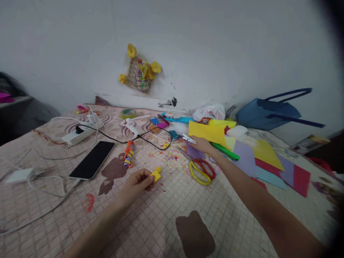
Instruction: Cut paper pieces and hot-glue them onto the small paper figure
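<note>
Grid-patterned tablecloth (150, 222) beneath both hands (138, 181), yellow paper (156, 176) in the left.

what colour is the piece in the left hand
The piece in the left hand is yellow, in the head view.

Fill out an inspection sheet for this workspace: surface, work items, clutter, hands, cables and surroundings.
Surface: patterned tablecloth with brown patches and small scraps.
Work items: yellow paper pieces; white pen-like item.
Clutter: scissors with red and yellow handles, coloured sheets, phone, glue gun.
Hands: left hand pinches the yellow paper pieces; right hand is at the white pen-like item, grip unclear.
Cables: black cable loops across the table from the power strip; white cable runs to the phone.
Surroundings: wall with a flowered woven decoration; blue bag beside it.
</note>
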`<state>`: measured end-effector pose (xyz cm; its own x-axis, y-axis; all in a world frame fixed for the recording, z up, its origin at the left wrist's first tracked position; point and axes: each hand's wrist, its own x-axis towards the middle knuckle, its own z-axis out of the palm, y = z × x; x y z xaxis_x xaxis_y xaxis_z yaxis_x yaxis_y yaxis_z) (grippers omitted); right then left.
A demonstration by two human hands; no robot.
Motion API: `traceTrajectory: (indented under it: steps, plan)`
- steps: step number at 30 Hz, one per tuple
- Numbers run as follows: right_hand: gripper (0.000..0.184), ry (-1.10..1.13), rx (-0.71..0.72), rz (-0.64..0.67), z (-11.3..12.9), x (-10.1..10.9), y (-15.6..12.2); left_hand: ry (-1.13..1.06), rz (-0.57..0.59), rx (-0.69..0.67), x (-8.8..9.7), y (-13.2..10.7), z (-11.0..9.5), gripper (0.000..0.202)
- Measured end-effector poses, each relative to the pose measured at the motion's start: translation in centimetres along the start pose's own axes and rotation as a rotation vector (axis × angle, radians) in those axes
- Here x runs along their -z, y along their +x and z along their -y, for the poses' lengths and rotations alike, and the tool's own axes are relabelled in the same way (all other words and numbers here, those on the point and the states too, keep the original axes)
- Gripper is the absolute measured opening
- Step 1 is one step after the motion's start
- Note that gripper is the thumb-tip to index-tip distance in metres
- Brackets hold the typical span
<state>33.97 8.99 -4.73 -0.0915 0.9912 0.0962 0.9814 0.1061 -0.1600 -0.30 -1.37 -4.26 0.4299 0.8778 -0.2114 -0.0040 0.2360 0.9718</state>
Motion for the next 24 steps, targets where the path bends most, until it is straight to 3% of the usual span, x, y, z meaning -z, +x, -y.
traceTrajectory:
  steps: [4,8,12,15,20,24]
  plan:
    - [0.041,0.001,0.087,0.029,-0.9,1.2,0.0,0.024,-0.009,-0.011,-0.1,-0.2,-0.4,0.029]
    - [0.034,0.032,0.182,0.046,0.1,0.8,-0.1,0.017,0.007,-0.016,0.0,-0.1,-0.1,0.029]
    - [0.031,0.098,0.21,-0.001,1.3,0.4,0.0,0.018,0.016,-0.004,0.4,0.4,0.5,0.033]
    - [0.026,0.168,0.198,-0.055,1.5,1.3,-0.6,0.017,0.032,-0.005,0.5,0.4,0.5,0.032]
    - [0.021,0.334,0.087,-0.219,2.3,3.1,-4.7,0.02,0.002,-0.002,-0.1,-0.3,-0.2,0.028]
    - [0.028,0.543,0.048,-0.23,6.2,2.2,-10.1,0.013,0.02,-0.026,-0.8,-0.4,0.0,0.027]
